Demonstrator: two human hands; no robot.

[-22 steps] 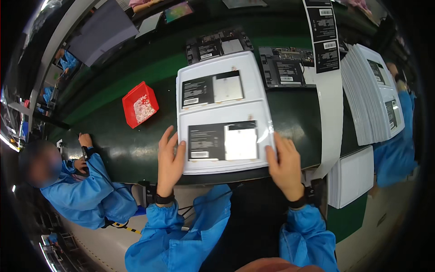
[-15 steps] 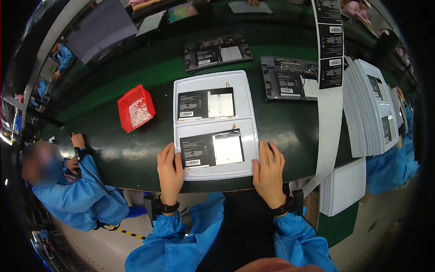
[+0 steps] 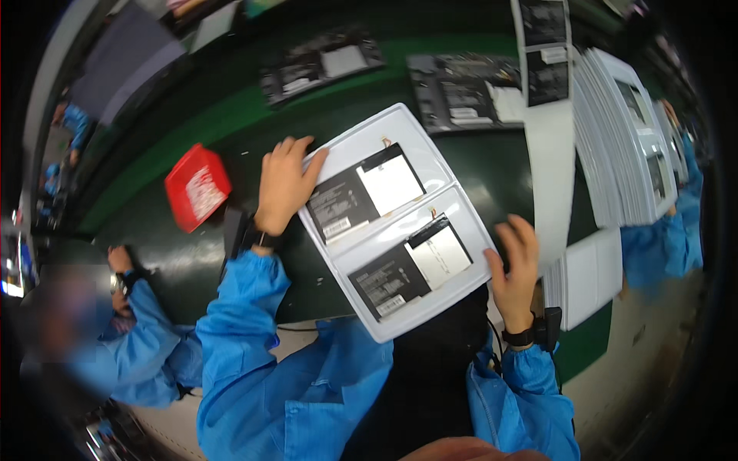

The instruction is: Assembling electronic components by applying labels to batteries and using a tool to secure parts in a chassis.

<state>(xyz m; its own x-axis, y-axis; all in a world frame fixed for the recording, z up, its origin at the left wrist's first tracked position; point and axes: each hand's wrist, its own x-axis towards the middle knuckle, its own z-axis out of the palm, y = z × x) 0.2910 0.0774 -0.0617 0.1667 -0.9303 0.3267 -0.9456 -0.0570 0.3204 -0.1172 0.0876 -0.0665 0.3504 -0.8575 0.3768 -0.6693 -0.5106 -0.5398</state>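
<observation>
A white plastic tray lies turned at an angle in front of me, its near corner reaching past the table's front edge. Each of its two compartments holds a flat black-and-silver battery pack, the farther battery and the nearer battery, both with short wires at the far side. My left hand grips the tray's left rim, thumb along the edge and fingers bent beside it. At the right edge, my right hand has its fingers spread, with the thumb at or close to the rim.
Left of the tray stands a red bin with small pale pieces. Two opened laptop bases lie beyond. A label strip hangs at right beside stacked white trays. A blue-sleeved co-worker sits at left.
The tray has turned counter-clockwise and come nearer me. My left hand has moved up along its left side. My right hand has shifted right and spread its fingers.
</observation>
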